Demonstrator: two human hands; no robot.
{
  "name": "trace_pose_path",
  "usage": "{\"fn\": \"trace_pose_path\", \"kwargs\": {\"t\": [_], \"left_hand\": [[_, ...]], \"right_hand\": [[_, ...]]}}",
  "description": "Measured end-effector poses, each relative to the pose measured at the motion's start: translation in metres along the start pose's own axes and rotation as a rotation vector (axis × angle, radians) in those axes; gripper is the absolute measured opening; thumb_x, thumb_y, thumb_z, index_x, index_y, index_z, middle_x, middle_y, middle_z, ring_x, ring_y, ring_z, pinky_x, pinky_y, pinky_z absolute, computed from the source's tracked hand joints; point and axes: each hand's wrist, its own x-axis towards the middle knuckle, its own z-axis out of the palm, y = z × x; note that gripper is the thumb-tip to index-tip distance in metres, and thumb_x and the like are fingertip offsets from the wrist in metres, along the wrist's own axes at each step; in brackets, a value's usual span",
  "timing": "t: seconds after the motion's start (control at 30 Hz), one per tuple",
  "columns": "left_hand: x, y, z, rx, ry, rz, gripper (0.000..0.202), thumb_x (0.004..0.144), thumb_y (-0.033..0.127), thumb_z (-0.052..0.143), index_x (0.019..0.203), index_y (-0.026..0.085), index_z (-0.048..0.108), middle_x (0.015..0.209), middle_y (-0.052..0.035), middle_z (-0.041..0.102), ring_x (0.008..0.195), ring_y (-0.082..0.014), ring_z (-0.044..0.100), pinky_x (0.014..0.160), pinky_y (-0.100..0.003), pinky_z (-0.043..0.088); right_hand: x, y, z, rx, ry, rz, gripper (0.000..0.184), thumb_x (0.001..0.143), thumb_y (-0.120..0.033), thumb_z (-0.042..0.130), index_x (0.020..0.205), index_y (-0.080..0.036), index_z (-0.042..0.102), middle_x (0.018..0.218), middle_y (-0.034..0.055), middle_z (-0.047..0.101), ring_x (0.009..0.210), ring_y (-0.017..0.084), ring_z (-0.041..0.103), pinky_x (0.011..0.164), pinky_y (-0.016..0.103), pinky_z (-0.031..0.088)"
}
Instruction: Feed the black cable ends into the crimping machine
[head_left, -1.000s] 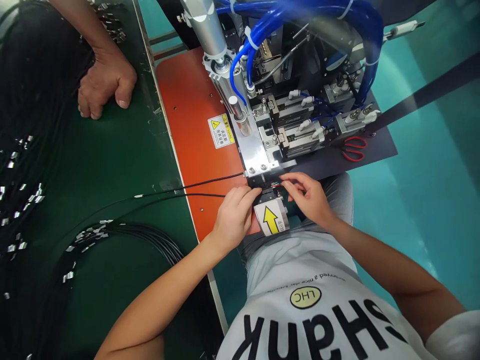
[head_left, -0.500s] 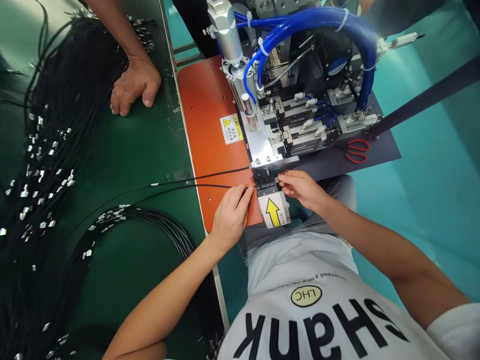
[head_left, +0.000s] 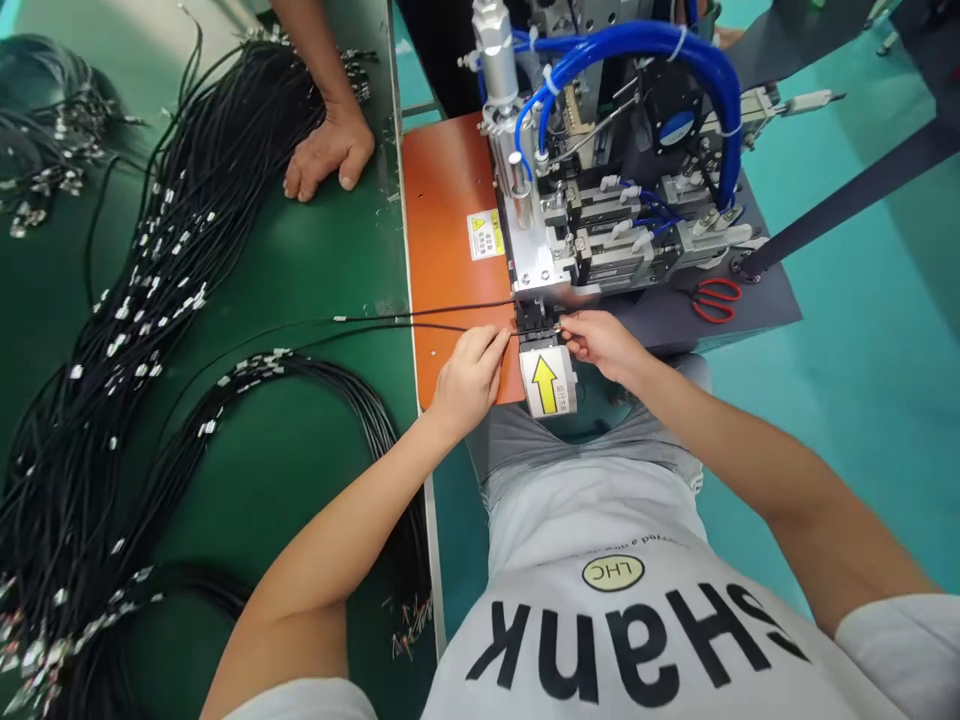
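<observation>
My left hand rests on the orange plate and pinches a thin black cable just left of the machine's black clamp block. On the other side of the block, my right hand pinches the cable's end with its fine coloured wires. A second black cable runs parallel just behind the first. Below the block sits a white label with a yellow arrow.
The machine with blue air hoses and silver cylinders stands behind the block. Red scissors lie at its right. Big bundles of black cables cover the green table. Another person's hand rests at the table's far edge.
The view has shifted, so more of the green table and cable bundles shows at left. Both my hands stay pinched on the cable at the clamp block.
</observation>
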Motion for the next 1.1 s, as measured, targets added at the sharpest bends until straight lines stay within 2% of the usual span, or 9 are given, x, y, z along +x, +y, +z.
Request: {"fn": "trace_pose_path", "kwargs": {"t": [0.1, 0.2, 0.37, 0.5, 0.7, 0.87, 0.93, 1.0, 1.1], "left_hand": [[-0.004, -0.001, 0.001, -0.015, 0.015, 0.003, 0.042, 0.100, 0.020, 0.034, 0.137, 0.015, 0.051, 0.130, -0.0157, 0.056, 0.126, -0.0254, 0.048, 0.109, -0.046, 0.043], [-0.007, -0.002, 0.000, -0.040, 0.033, -0.009, 0.040, 0.100, 0.021, 0.035, 0.136, 0.017, 0.053, 0.130, -0.0148, 0.056, 0.126, -0.0250, 0.048, 0.108, -0.047, 0.043], [-0.005, -0.001, -0.004, -0.072, 0.052, 0.000, 0.041, 0.099, 0.020, 0.037, 0.137, 0.017, 0.052, 0.130, -0.0156, 0.057, 0.126, -0.0264, 0.050, 0.106, -0.050, 0.046], [-0.004, 0.000, -0.008, -0.081, 0.059, 0.008, 0.042, 0.098, 0.018, 0.038, 0.138, 0.018, 0.050, 0.129, -0.0155, 0.057, 0.126, -0.0262, 0.050, 0.105, -0.049, 0.047], [0.013, -0.009, -0.009, -0.073, 0.040, -0.012, 0.041, 0.098, 0.018, 0.039, 0.138, 0.018, 0.050, 0.130, -0.0160, 0.056, 0.126, -0.0265, 0.050, 0.105, -0.049, 0.047], [0.040, -0.017, -0.008, -0.059, 0.068, -0.074, 0.039, 0.097, 0.018, 0.039, 0.132, 0.015, 0.055, 0.127, -0.0158, 0.057, 0.124, -0.0264, 0.051, 0.106, -0.049, 0.047], [0.043, -0.022, -0.020, -0.069, 0.041, -0.052, 0.038, 0.097, 0.018, 0.038, 0.132, 0.016, 0.054, 0.128, -0.0146, 0.057, 0.124, -0.0246, 0.052, 0.105, -0.045, 0.048], [0.038, -0.035, -0.042, -0.018, 0.015, -0.056, 0.039, 0.096, 0.018, 0.040, 0.133, 0.018, 0.052, 0.131, -0.0133, 0.055, 0.124, -0.0241, 0.051, 0.105, -0.042, 0.047], [0.024, -0.076, -0.082, 0.256, -0.095, -0.242, 0.047, 0.089, 0.016, 0.049, 0.137, 0.015, 0.046, 0.135, -0.0170, 0.050, 0.127, -0.0297, 0.049, 0.107, -0.047, 0.044]], "right_hand": [[-0.002, 0.009, -0.011, 0.000, -0.017, 0.002, 0.032, 0.083, -0.043, 0.075, 0.079, -0.015, 0.062, 0.071, 0.0000, 0.060, 0.049, 0.004, 0.049, 0.039, 0.015, 0.030], [-0.006, 0.029, -0.027, 0.054, 0.048, 0.056, 0.043, 0.086, -0.059, 0.065, 0.087, -0.016, 0.065, 0.072, 0.0014, 0.064, 0.049, 0.006, 0.051, 0.039, 0.017, 0.034], [-0.014, 0.069, -0.054, 0.055, 0.177, 0.108, 0.032, 0.090, -0.049, 0.063, 0.086, -0.018, 0.064, 0.068, 0.0008, 0.064, 0.048, 0.008, 0.052, 0.040, 0.018, 0.035], [-0.021, 0.090, -0.076, 0.053, 0.266, 0.131, 0.025, 0.087, -0.043, 0.067, 0.084, -0.018, 0.065, 0.067, 0.0017, 0.064, 0.048, 0.009, 0.053, 0.039, 0.019, 0.036], [-0.029, 0.110, -0.102, 0.063, 0.331, 0.172, 0.022, 0.081, -0.039, 0.074, 0.078, -0.018, 0.067, 0.068, 0.0026, 0.064, 0.050, 0.010, 0.054, 0.040, 0.020, 0.039], [-0.029, 0.112, -0.107, 0.066, 0.317, 0.159, 0.021, 0.078, -0.039, 0.076, 0.082, -0.020, 0.070, 0.074, 0.0028, 0.066, 0.054, 0.011, 0.056, 0.043, 0.022, 0.044], [-0.032, 0.109, -0.106, 0.060, 0.306, 0.144, 0.021, 0.076, -0.040, 0.077, 0.082, -0.021, 0.070, 0.074, 0.0025, 0.067, 0.054, 0.011, 0.056, 0.045, 0.023, 0.045], [-0.039, 0.105, -0.106, 0.052, 0.290, 0.130, 0.023, 0.074, -0.041, 0.079, 0.082, -0.021, 0.071, 0.074, 0.0026, 0.067, 0.055, 0.012, 0.057, 0.047, 0.023, 0.047], [-0.052, 0.100, -0.113, 0.037, 0.273, 0.115, 0.027, 0.070, -0.042, 0.082, 0.083, -0.021, 0.073, 0.078, 0.0036, 0.068, 0.058, 0.012, 0.059, 0.050, 0.024, 0.050]]}}
